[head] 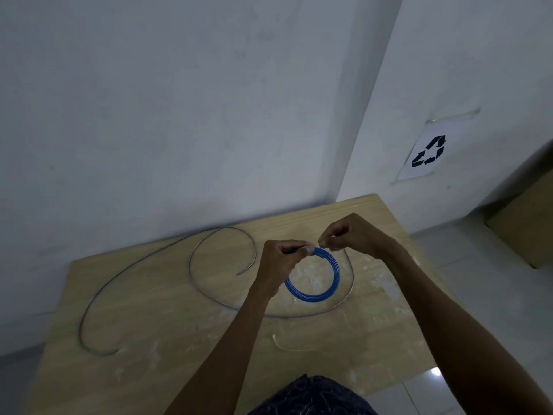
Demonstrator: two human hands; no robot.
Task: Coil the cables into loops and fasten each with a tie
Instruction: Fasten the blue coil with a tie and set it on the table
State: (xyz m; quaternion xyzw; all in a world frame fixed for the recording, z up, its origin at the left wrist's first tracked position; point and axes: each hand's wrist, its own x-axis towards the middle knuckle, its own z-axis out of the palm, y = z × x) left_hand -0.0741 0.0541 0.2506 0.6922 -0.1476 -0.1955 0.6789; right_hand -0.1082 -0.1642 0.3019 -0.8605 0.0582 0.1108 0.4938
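A blue cable (pixel 324 296) is wound into a small round coil and held above the wooden board (pixel 167 333). My left hand (pixel 282 260) grips the coil at its top left. My right hand (pixel 354 235) pinches something small at the coil's top, thumb and fingers closed; what it pinches is too small to make out. A long grey cable (pixel 89 301) lies loose on the board in wide curves around and behind the hands. A thin white tie (pixel 287 347) lies on the board nearer to me.
The board sits low against a pale wall, with tiled floor (pixel 449 265) to its right. A cardboard box (pixel 526 223) stands at the far right, below a paper recycling sign (pixel 428 152) on the wall. Patterned dark fabric (pixel 314 396) shows at the bottom edge.
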